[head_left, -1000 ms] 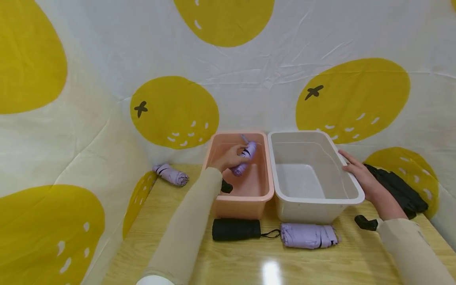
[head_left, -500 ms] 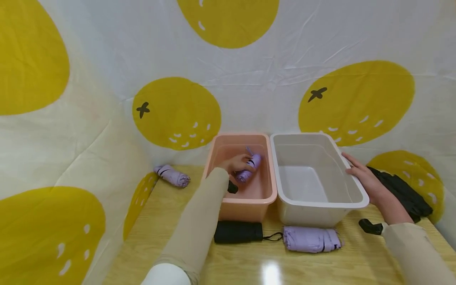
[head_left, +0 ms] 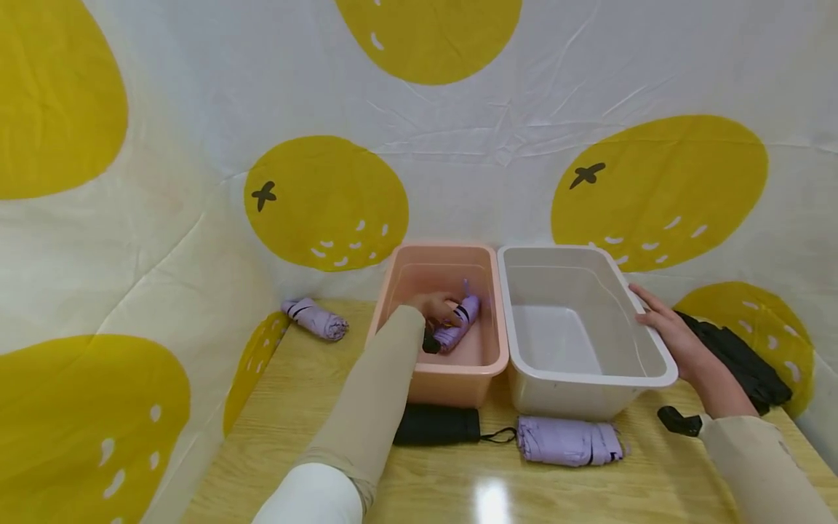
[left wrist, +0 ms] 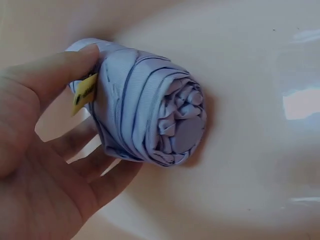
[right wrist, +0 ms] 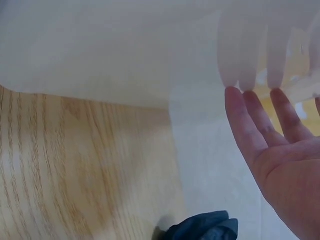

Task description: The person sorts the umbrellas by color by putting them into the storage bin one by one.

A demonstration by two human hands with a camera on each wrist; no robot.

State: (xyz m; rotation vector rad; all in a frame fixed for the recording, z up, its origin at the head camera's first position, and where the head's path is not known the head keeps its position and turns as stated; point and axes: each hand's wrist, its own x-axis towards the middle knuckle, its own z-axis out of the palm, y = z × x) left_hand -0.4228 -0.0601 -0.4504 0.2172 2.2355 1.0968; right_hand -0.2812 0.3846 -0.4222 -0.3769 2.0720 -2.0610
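My left hand [head_left: 437,308] reaches down inside the pink bin [head_left: 458,370]. It holds a rolled lilac folding umbrella [left wrist: 135,100], thumb on one side and fingers on the other, close over the bin floor. A small yellow tag [left wrist: 84,94] sticks out by the thumb, and the umbrella's rolled end faces the left wrist camera. My right hand [head_left: 674,331] rests at the right rim of the white bin [head_left: 589,378]. In the right wrist view its straight fingers [right wrist: 243,117] touch the outer wall with their tips.
Before the bins lie a black folding umbrella [head_left: 437,425] with a wrist loop and a second lilac umbrella [head_left: 568,441]. Another lilac umbrella [head_left: 316,319] lies at the back left. Black folded fabric [head_left: 736,360] lies right of the white bin, beside the patterned cloth backdrop [head_left: 458,189].
My left hand has lowered the lilac umbrella deeper into the pink bin, toward its floor. The right hand stays at the white bin's rim, and the head view has shifted slightly.
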